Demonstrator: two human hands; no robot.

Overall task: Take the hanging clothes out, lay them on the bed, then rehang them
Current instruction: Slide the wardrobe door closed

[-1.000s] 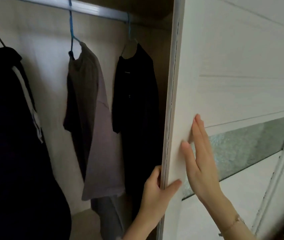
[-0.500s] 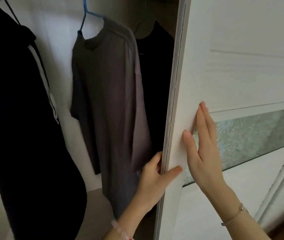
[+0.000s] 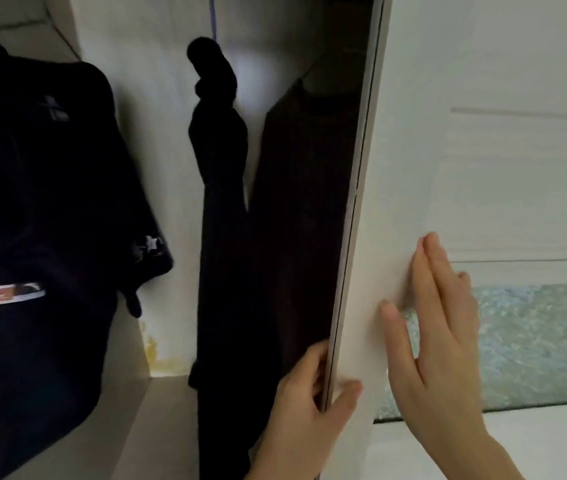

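My left hand (image 3: 304, 407) is clamped around the wardrobe door (image 3: 483, 168) edge and my right hand (image 3: 438, 327) lies flat and released on its front for extra push, clothes (image 3: 33, 220) hanging inside, far left.

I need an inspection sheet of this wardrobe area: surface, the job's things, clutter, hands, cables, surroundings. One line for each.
Surface: pale wardrobe floor, yellowish stain at its back corner.
Job's things: dark garment with a white-and-red label at left; thin dark garment on a blue hanger hook; brown garment beside the door edge.
Clutter: nothing seen.
Hands: left hand wraps the edge of the white sliding door; right hand lies flat on its face.
Cables: nothing seen.
Surroundings: frosted glass band in the door.
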